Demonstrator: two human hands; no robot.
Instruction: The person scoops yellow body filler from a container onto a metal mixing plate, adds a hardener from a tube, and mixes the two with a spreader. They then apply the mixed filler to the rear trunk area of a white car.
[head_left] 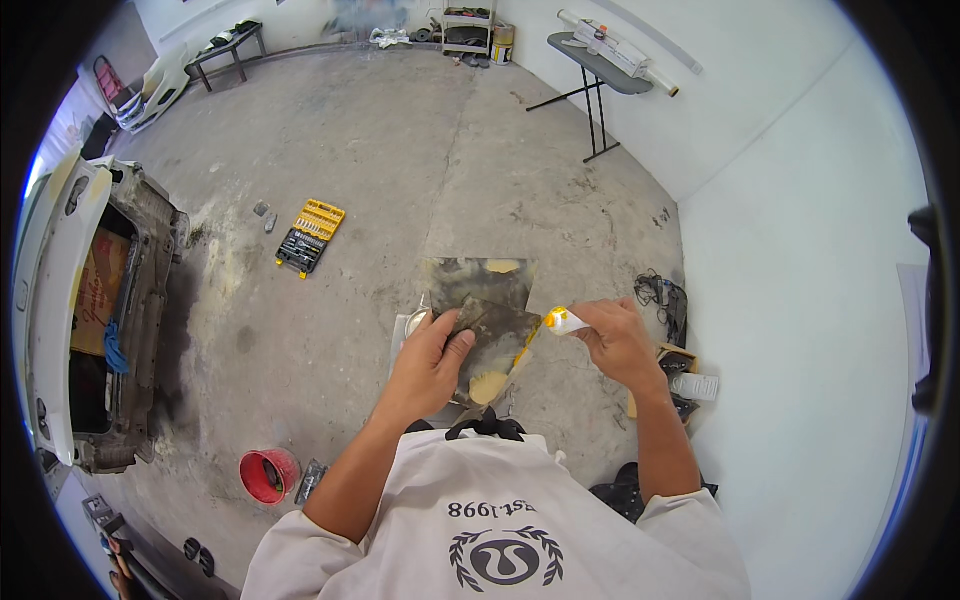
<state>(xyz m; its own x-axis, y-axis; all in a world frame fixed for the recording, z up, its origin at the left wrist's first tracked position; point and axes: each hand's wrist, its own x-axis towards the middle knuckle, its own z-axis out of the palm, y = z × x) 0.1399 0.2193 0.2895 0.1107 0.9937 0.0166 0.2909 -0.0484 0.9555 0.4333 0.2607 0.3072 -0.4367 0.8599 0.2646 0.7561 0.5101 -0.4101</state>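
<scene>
The left hand [437,350] gripped a smeared plate [495,345] before the torso; the right hand [615,338] pinched a tube [567,321] beside its edge. Yellow paste [528,347] there suggested dispensing was underway; the next move seemingly required a steady plate.

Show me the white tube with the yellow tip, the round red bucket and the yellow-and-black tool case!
White yellow-tipped tube [568,321]: head view, its body.
Round red bucket [252,479]: head view, its side wall.
Yellow-and-black tool case [324,211]: head view, its yellow half.
</scene>
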